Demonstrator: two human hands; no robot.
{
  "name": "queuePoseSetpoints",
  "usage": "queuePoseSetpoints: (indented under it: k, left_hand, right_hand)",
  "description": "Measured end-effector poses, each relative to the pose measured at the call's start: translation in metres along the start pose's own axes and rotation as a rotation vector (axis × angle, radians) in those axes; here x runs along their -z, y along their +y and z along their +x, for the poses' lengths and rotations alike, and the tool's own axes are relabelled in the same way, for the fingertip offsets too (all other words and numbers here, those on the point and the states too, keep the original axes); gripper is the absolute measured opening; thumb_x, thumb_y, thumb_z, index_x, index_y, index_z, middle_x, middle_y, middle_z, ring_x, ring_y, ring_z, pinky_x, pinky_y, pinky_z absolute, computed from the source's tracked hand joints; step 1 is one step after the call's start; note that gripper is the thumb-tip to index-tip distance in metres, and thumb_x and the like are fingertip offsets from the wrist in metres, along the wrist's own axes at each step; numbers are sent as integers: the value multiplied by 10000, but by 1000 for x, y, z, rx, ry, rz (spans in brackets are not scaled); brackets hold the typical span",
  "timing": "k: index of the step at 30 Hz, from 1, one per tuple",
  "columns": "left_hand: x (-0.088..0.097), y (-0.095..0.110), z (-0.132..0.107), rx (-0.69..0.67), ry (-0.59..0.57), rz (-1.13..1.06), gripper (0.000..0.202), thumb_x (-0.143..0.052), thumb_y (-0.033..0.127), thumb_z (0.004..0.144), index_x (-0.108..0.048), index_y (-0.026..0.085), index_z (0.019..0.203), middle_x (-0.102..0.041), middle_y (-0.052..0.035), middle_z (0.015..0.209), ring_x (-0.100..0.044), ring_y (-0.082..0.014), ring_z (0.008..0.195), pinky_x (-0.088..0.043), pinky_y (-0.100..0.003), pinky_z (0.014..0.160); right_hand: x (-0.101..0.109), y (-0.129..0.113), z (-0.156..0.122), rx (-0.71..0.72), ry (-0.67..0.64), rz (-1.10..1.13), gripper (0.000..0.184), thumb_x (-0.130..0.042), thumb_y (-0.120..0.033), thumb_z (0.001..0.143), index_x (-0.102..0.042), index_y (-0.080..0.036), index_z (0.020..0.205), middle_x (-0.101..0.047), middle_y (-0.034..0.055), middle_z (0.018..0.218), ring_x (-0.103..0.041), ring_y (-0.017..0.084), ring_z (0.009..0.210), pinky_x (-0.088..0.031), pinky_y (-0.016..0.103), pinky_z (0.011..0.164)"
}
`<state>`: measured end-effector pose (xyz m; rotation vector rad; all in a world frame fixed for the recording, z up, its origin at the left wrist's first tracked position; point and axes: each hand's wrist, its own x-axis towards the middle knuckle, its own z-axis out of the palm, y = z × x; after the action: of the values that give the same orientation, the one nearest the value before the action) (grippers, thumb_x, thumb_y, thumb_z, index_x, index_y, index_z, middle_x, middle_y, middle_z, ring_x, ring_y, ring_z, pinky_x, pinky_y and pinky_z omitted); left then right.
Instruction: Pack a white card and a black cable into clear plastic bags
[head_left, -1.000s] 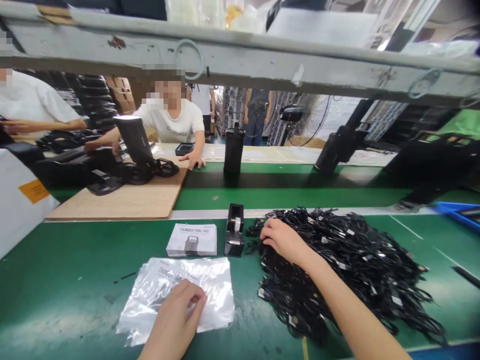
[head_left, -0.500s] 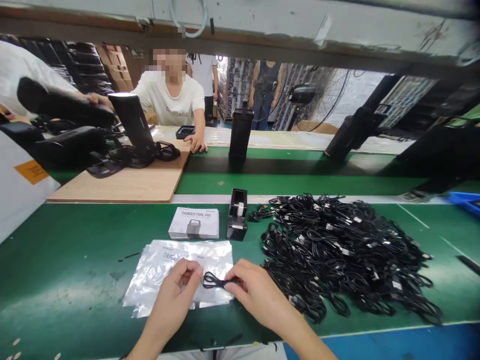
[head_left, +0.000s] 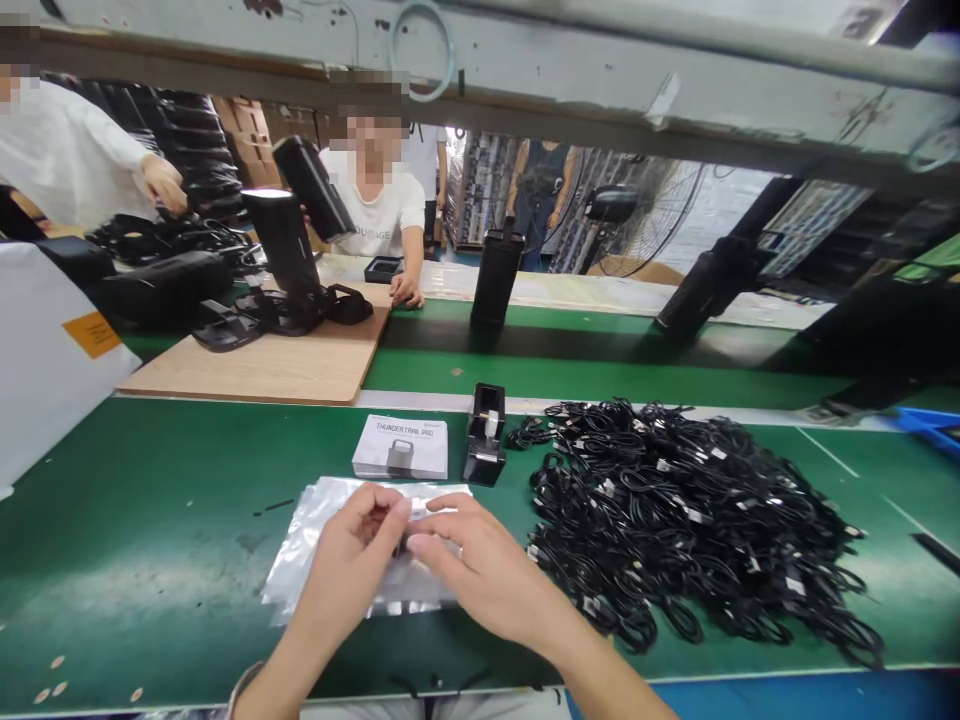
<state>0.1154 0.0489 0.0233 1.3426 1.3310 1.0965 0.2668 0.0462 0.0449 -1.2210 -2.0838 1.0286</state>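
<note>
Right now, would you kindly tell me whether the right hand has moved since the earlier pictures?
Yes: the right hand has moved left, away from the black cable pile, and is now above the clear plastic bags.

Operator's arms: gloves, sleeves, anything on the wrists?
No gloves: the left hand and right hand are bare, and the forearms show no sleeves. A thin pale band circles the left wrist; its details are unclear. Light clothing shows along the bottom edge of the view.
</note>
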Motion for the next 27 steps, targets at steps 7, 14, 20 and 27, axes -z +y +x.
queuePoseSetpoints:
  k: [7,14,20,27]
  left_hand:
    - [21,33,1,-133,-12,30,204,-519,341,792,-555,185,666,-559,17,634,-532,-128,626,-426,-226,610]
    - [37,18,5,-122,67,-111,479,-532,582,711,-535,212,1016,-577,-62,1039,-540,-210,946,-430,-294,808]
    - [25,-1,2,71,-416,-399,463,-634,568,630,-593,187,889,-630,-18,761,-568,-155,671,-445,-252,636]
    - [24,-3,-6,121,-372,-394,300,-644,444,692,-551,159,701,-561,16,637,-487,-101,573,-370,-196,544]
  right_hand:
    - [26,-26,37,187,-162,-44,148,-681,-287,695,-584,-181,663,-606,-22,734,-526,140,789,-389,230,711]
    - [45,-52,51,214,-337,243,268,-707,-240,654,-450,-174,625,-511,-62,665,-477,79,631,-385,191,609]
    - [61,-66,37,211,-391,302,284,-736,-223,609,-478,-183,719,-510,-68,658,-486,85,655,-399,204,662]
    - [90,-61,21,235,-384,-17,482,-709,-275,657,-529,-220,1100,-574,-54,660,-545,136,748,-408,266,781]
